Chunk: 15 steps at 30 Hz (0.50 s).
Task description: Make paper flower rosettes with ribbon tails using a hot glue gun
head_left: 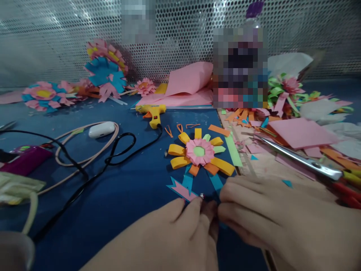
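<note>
A paper flower (200, 153) with yellow and orange looped petals, a pink fringed centre and a green middle lies on the blue table (126, 195). Blue and pink paper ribbon tails (184, 185) hang from its near side. My left hand (180, 233) and my right hand (276, 210) meet just below the flower. Their fingertips are pinched together on the ends of the ribbon tails. What lies between the fingertips is mostly hidden.
A yellow glue gun (153, 113) with a black cord (113, 162) lies beyond the flower. Scissors (310, 163) rest on a board at right among paper scraps. Finished paper flowers (105, 71) and pink paper sheets (188, 84) line the perforated back wall. A white case (100, 130) sits left.
</note>
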Each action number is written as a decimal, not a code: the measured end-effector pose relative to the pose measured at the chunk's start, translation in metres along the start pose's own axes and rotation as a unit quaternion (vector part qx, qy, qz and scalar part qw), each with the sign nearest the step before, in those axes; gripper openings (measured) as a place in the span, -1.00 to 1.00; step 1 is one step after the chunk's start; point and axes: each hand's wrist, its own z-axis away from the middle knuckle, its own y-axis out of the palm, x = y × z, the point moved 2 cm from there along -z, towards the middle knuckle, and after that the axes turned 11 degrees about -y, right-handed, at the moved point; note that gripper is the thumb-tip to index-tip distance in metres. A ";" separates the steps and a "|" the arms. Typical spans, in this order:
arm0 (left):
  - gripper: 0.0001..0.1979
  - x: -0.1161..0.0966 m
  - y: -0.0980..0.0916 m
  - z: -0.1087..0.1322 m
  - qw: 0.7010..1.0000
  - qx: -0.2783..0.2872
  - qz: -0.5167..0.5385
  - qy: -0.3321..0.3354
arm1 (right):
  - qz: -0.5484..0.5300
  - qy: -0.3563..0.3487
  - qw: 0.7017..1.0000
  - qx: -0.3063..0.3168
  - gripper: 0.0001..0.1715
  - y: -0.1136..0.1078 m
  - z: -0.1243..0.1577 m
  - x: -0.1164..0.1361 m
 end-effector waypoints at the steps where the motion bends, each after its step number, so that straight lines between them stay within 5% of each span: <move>1: -0.67 0.001 0.001 0.001 0.999 -0.023 -0.010 0.019 | -0.011 0.011 1.000 0.009 -0.65 0.001 0.001 -0.001; 3: -0.69 0.005 0.002 0.000 0.996 -0.059 -0.017 0.061 | -0.031 0.023 0.999 0.022 -0.70 0.003 0.002 -0.003; 15: -0.72 0.025 0.008 -0.007 0.993 -0.075 0.060 0.069 | -0.054 0.021 0.998 -0.021 -0.91 0.004 0.003 -0.013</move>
